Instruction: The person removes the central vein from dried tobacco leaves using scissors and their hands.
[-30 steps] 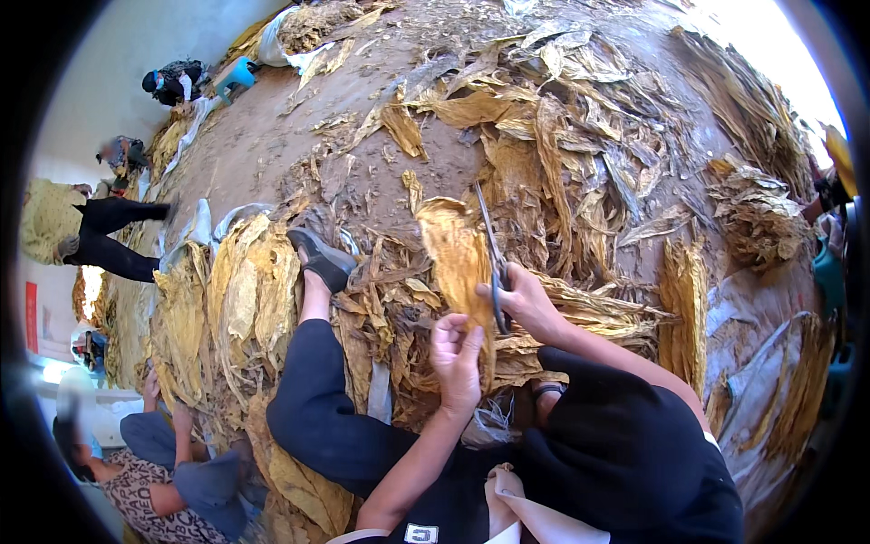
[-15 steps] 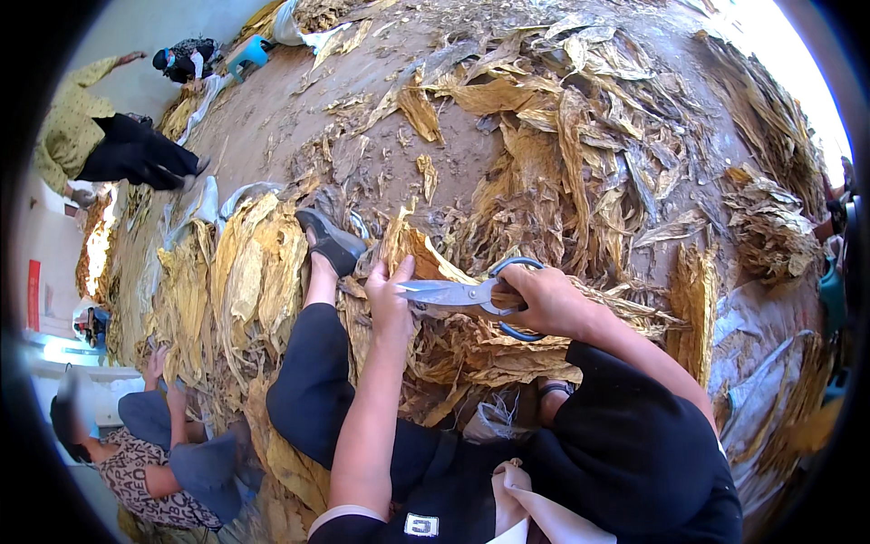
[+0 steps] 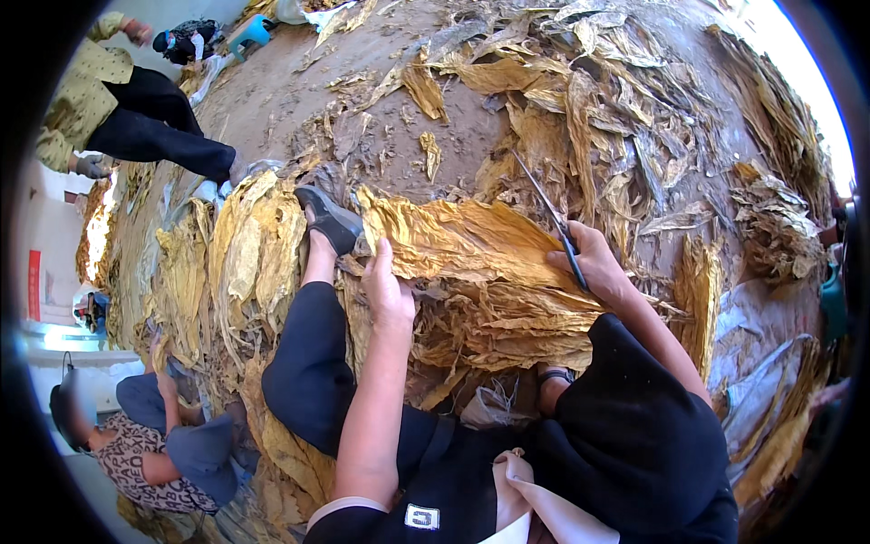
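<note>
A wide golden-brown dried tobacco leaf (image 3: 462, 238) stretches crosswise in front of me. My left hand (image 3: 390, 288) is closed on its left part, the thumb lying over the lower edge. At the leaf's right end, my right hand (image 3: 600, 263) grips a pair of scissors (image 3: 549, 207) with dark handles, the narrow blades pointing up and left. The right thumb also presses on the leaf's end. Below the held leaf lies a layered pile of similar leaves (image 3: 517, 326), between my legs.
Bundled leaves (image 3: 258, 236) lie beyond my left foot, in a dark shoe (image 3: 330, 220). Loose leaves (image 3: 580, 127) litter the floor ahead. Plastic sheeting (image 3: 752, 363) lies at right. One person (image 3: 149, 458) sits at left; another (image 3: 118, 109) stands at the far left.
The leaf is now spread flat between both hands. The scissors have swung from pointing left at my left hand to pointing up and away. The standing person has come nearer.
</note>
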The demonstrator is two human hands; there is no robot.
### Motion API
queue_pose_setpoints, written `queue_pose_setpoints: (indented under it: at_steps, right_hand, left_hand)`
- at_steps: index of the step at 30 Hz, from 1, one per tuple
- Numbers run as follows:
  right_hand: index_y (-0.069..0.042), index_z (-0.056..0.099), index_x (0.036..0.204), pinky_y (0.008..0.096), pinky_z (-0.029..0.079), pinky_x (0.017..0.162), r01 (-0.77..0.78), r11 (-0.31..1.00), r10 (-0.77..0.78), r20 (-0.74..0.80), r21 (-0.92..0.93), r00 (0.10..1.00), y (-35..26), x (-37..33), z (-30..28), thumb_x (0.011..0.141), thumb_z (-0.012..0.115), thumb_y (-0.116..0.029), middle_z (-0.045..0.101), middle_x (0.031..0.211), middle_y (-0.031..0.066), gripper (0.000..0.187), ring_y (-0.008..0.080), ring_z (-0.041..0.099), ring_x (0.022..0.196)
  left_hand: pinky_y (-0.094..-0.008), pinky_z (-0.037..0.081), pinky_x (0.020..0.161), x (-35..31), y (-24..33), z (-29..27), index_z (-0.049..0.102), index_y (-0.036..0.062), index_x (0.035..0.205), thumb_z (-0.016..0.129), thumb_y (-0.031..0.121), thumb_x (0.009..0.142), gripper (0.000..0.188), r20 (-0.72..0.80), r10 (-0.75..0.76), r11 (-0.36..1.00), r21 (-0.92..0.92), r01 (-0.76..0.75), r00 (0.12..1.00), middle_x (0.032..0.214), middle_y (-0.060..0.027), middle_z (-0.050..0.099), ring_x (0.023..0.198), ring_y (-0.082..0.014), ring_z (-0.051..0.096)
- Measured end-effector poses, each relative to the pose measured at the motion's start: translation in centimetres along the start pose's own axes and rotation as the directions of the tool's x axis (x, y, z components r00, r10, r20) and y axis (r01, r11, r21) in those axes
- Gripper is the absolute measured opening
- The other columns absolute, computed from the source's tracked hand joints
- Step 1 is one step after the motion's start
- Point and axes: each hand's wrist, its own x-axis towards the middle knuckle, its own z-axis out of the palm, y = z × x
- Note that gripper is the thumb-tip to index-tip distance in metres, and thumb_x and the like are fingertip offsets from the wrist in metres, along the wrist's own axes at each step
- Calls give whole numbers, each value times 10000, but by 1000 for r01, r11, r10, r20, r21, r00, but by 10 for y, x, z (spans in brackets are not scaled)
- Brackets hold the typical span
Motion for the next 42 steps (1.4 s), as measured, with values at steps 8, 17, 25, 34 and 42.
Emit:
queue_pose_setpoints:
  at_steps: [8,17,25,34,42]
  right_hand:
    - [12,526,854,289,397,666,-14,996,11,-35,-85,999,5,-11,-11,734,703,-134,484,721,46,260,116,435,715]
    - [28,545,857,276,400,634,-46,996,46,-9,-79,999,9,-17,-24,742,686,-126,494,686,32,238,103,443,680]
    - [12,533,860,263,378,598,-68,988,63,-47,-136,997,22,-29,-41,749,664,-124,460,674,7,220,90,425,671]
    - [27,534,816,287,388,612,-74,982,44,-171,-176,984,47,-67,-84,741,677,-142,478,664,25,235,99,427,683]
    - [9,556,931,329,454,648,-190,928,147,-154,-319,977,114,-90,-79,787,647,-135,604,739,158,223,180,565,676]
  left_hand:
    - [-474,386,997,4,-23,0,479,62,1255,425,292,965,374,-7,-367,869,-358,340,930,1255,-85,543,1148,-277,513]
    - [-354,541,703,11,-13,-33,566,24,1069,622,193,865,270,-132,-109,988,91,121,985,1022,-104,615,867,-232,626]
    - [-392,499,835,5,-19,-25,535,56,1141,558,235,877,320,-23,-207,970,-138,202,978,1080,-83,617,967,-241,603]
    - [-306,534,576,-43,-37,19,585,48,990,594,273,854,263,-98,-106,993,40,110,990,865,-65,646,705,-173,636]
    - [-255,487,494,-35,-97,-31,586,23,881,591,261,863,239,-64,7,756,653,37,998,696,-46,622,566,-138,610]
